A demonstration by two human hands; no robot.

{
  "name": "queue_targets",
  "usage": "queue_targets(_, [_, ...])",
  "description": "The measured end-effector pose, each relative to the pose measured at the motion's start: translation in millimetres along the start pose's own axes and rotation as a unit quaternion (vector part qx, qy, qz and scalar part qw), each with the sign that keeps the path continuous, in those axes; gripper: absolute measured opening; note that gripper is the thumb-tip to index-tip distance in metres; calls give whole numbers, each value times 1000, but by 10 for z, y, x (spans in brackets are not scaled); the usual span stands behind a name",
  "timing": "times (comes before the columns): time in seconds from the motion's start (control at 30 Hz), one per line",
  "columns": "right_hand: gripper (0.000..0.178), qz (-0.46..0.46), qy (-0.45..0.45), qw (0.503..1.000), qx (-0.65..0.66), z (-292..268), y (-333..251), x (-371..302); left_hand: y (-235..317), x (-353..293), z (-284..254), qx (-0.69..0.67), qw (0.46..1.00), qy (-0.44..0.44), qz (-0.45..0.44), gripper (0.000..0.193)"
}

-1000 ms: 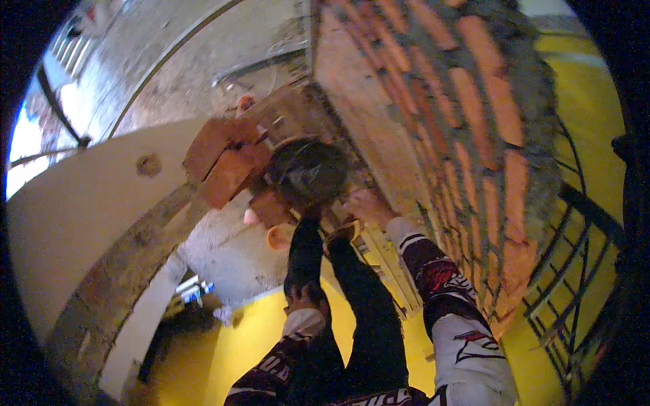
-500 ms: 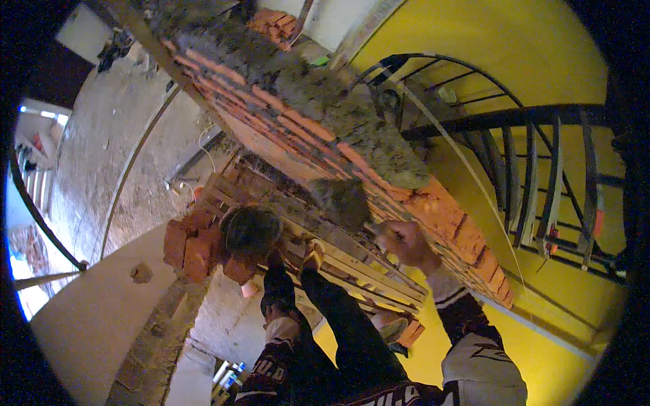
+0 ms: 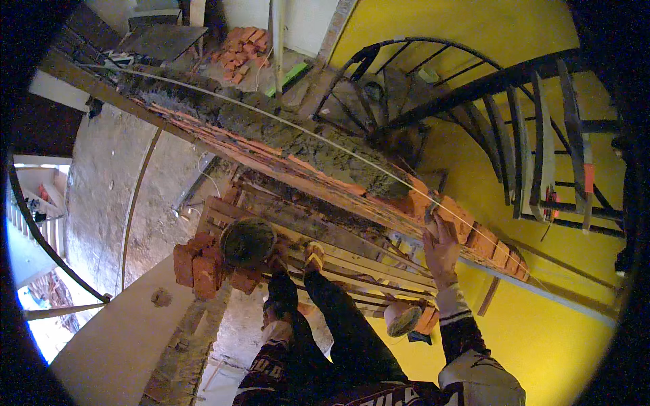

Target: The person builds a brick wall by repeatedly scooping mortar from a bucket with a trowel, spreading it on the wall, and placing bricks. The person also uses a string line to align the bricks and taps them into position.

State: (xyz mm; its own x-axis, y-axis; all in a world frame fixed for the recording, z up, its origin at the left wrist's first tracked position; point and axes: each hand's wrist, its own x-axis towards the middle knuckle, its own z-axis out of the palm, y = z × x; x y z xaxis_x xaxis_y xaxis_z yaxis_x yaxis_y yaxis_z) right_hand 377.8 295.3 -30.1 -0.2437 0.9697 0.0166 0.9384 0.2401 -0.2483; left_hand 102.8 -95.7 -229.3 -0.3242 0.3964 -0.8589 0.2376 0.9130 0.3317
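Observation:
My right hand is closed around a trowel, whose blade shows nearly edge-on against the side of the brick wall. Grey mortar lies thick and uneven along the wall's top, ending near the trowel, where bare orange bricks run on to the right. A pale string stretches lengthwise over the mortar. Low by my left thigh is my left hand, in shadow; its fingers are too dark to make out.
I stand on a slatted plank platform. A mortar bucket stands by my feet beside stacked bricks; another bucket is at the right. Beyond the wall are a dark spiral staircase and a brick heap.
My right hand has moved right and upward along the wall with the trowel, and the blade has turned from broadside to edge-on. The view has shifted, showing more beyond the wall.

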Motion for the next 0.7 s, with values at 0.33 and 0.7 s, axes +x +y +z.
queue_targets(0.33, [53,146,-83,947,275,525,-955,-448,-220,17,14,-46,998,22,41,60])
queue_targets(0.7, [35,65,-156,945,279,117,-745,-323,192,-470,-129,-99,995,31,-10,57])
